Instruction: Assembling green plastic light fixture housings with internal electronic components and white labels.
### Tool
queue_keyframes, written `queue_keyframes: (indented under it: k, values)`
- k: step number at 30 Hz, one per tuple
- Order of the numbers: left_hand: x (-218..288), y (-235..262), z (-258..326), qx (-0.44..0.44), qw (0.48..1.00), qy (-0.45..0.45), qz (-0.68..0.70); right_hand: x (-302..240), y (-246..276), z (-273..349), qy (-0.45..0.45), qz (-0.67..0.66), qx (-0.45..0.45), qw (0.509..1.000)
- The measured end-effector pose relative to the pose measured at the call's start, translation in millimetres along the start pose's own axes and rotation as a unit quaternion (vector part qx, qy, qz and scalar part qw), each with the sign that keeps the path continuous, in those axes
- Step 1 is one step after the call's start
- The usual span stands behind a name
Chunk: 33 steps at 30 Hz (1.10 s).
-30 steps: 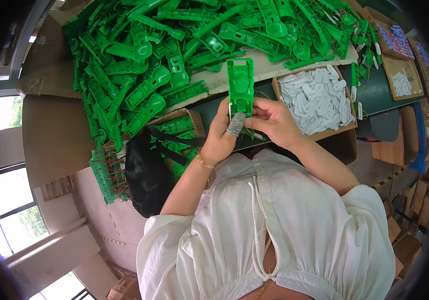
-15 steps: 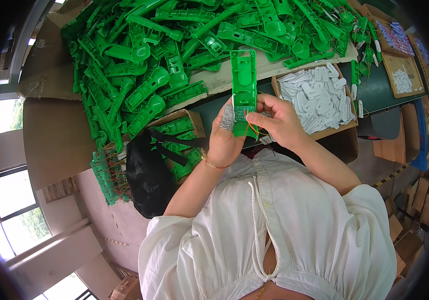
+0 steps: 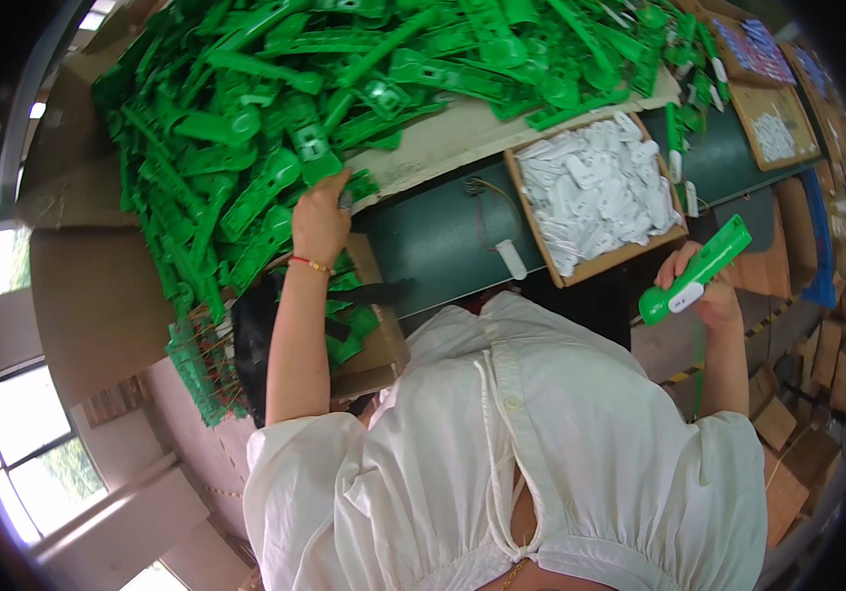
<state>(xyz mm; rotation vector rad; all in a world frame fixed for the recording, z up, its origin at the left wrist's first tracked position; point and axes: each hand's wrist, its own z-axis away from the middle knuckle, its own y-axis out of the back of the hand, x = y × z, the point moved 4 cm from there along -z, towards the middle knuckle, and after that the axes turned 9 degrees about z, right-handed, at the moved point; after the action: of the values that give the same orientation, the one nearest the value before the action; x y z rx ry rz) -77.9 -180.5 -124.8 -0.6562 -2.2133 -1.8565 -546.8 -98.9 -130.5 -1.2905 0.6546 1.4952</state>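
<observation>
Green plastic part [image 3: 696, 271], long, white insert: right hand [image 3: 707, 291] grips; left hand [image 3: 320, 217] touching green pile [image 3: 275, 118].

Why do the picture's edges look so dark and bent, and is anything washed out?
Head view: the fisheye lens bends the cardboard sheet and leaves a black rim; the windows at the left blow out white; the left hand on the green pile and the right hand look sharp.

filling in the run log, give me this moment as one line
left hand: on green plastic parts pile | right hand: holds green part with white insert | white inserts box: on table
</observation>
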Motion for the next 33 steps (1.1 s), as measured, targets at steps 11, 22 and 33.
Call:
queue_keyframes:
  k: [11,22,33]
  values:
    - [8.6,-12.3,-13.7,-0.06,0.958,-0.046,-0.276,185.5,115.6,23.9,-0.183,0.112,0.193,0.957]
    - [63.2,30.5,-11.3,0.159,0.86,0.157,0.458,-19.0,-4.0,-25.7,0.322,0.489,0.353,0.73]
    - [163.2,-48.4,77.9,-0.295,0.512,0.305,0.747,-17.7,-56.4,-86.5,0.327,0.673,0.18,0.639]
